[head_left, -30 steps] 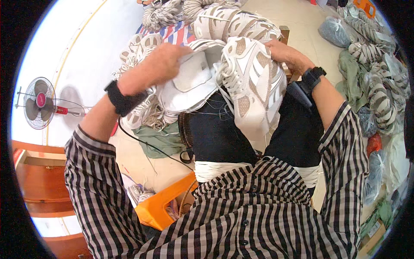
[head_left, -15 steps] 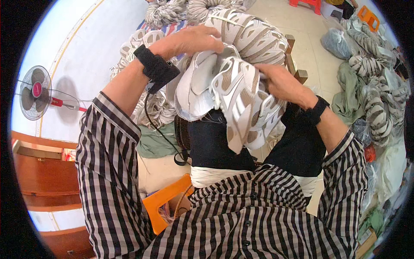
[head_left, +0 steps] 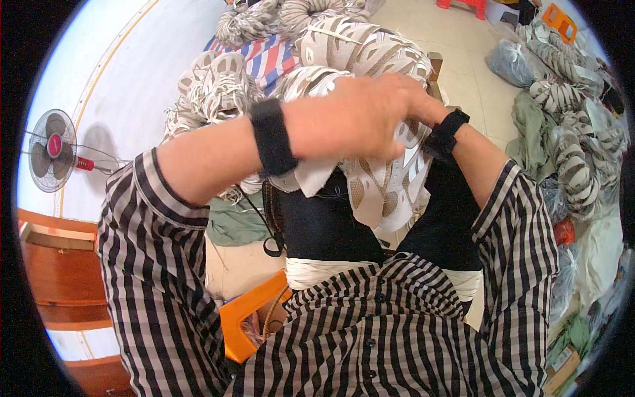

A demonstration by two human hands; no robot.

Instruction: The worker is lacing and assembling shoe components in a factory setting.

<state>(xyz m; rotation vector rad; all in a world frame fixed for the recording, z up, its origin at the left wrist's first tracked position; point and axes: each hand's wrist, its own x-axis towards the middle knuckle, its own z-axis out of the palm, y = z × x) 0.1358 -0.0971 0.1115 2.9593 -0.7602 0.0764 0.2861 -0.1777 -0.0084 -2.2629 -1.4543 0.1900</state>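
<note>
In front of my lap hang white and beige shoe uppers (head_left: 377, 195) with brown mesh patches. My left hand (head_left: 364, 119) reaches across them to the right and is smeared by motion, so its fingers are unclear. Right beside it, and partly behind it, my right hand (head_left: 418, 100) is at the top of the uppers; its fingertips are hidden. Beyond both hands lies a thick coiled bundle of similar uppers (head_left: 364, 49). To the left is a heap of laced uppers (head_left: 215, 86). White laces (head_left: 331, 272) wrap round my thigh.
A fan (head_left: 54, 147) stands by the wall at left. An orange plastic stool (head_left: 241, 317) is by my left side. Along the right lie more coiled bundles (head_left: 575, 159), a green cloth (head_left: 529, 126) and plastic bags (head_left: 509, 63). A striped sheet (head_left: 271, 59) lies at the back.
My left hand has swept right, across the uppers, to meet my right hand. The right hand has risen slightly. The lighter upper at the left has dropped behind my left forearm.
</note>
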